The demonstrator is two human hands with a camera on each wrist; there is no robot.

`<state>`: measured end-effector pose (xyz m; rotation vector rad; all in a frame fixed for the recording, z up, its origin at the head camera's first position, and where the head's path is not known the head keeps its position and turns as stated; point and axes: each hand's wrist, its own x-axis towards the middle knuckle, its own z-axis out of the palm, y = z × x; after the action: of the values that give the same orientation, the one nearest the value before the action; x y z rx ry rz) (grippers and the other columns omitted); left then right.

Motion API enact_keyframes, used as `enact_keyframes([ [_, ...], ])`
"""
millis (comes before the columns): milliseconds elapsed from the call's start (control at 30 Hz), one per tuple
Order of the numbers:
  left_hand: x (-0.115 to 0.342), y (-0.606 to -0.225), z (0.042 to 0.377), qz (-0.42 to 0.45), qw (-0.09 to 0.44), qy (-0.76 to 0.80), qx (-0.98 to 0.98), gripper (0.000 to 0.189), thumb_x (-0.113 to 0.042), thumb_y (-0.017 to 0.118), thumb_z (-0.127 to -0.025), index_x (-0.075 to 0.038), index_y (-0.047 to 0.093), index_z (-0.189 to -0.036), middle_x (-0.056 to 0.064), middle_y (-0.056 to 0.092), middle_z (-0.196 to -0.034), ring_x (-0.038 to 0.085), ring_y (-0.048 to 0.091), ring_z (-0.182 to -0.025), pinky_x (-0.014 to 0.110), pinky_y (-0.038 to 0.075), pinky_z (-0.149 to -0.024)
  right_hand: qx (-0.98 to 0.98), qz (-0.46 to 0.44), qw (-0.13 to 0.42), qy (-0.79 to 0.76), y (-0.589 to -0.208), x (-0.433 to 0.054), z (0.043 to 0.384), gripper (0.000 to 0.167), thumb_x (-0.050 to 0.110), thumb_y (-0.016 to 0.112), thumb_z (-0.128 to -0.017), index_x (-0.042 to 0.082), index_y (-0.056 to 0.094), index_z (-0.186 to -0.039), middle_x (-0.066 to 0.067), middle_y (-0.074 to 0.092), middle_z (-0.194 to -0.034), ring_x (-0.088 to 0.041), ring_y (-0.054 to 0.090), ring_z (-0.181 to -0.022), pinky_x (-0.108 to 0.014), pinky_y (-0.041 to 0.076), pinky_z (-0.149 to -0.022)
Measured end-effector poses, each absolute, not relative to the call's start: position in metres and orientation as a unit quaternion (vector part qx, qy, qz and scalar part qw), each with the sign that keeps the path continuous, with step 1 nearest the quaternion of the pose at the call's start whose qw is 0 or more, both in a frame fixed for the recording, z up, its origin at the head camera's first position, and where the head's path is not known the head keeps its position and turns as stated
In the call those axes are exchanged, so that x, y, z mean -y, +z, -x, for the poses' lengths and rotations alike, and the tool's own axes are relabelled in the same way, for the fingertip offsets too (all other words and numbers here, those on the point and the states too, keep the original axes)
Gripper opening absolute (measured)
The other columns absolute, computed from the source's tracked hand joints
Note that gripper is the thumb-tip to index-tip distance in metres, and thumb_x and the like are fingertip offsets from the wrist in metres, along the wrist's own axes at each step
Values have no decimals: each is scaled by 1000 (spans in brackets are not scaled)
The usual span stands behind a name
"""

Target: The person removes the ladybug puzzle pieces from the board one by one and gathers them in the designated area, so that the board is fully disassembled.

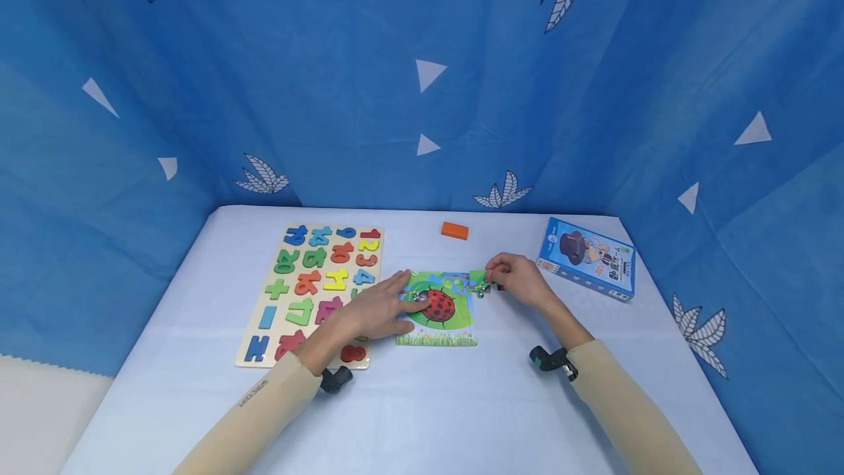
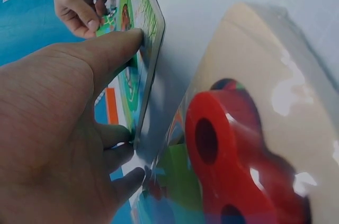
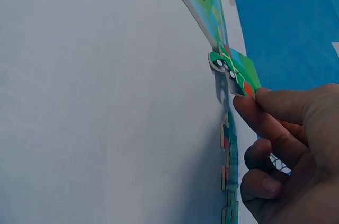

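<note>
A ladybug jigsaw puzzle (image 1: pixel 440 308) with a grassy lower border lies flat on the table. My left hand (image 1: pixel 380 308) rests on its left side, thumb and fingers extended; in the left wrist view the thumb (image 2: pixel 114 49) presses on the picture. Just off the puzzle's upper right corner, my right hand (image 1: pixel 517 278) pinches a green puzzle piece (image 3: pixel 238 71) between thumb and index finger. The piece is tilted up, one end right at the puzzle's edge. Below the right hand, more puzzle pieces (image 3: pixel 229 155) lie on the table, largely hidden from the head view.
Left of the puzzle lies a wooden number board (image 1: pixel 253 321) with colourful numerals, partly under my left forearm. An orange block (image 1: pixel 455 230) sits behind the puzzle. A blue game box (image 1: pixel 587 256) stands at the back right. Blue curtains (image 1: pixel 369 79) enclose the white table (image 1: pixel 448 416).
</note>
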<state>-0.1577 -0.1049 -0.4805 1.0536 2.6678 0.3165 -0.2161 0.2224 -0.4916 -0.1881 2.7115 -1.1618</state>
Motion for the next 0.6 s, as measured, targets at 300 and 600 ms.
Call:
enact_keyframes([
  [300,104,-480,158,-360,130,109,-917,54,-43,62,-99,-30,49,-150,23,17,-165,36,14,-154,50,25,-122,-926,69,80,-361,-492,-224,219,11,21,68,-97,12,70,-104,-2,70,-89,-19,62,-77,-32,52,-68],
  [600,103,-480,157,-353,133,114,-919,54,-44,63,-98,-31,50,-149,22,18,-165,36,14,-154,50,25,-122,-936,69,73,-336,-493,-225,220,10,20,69,-96,13,72,-103,-3,69,-93,-20,59,-83,-32,49,-69],
])
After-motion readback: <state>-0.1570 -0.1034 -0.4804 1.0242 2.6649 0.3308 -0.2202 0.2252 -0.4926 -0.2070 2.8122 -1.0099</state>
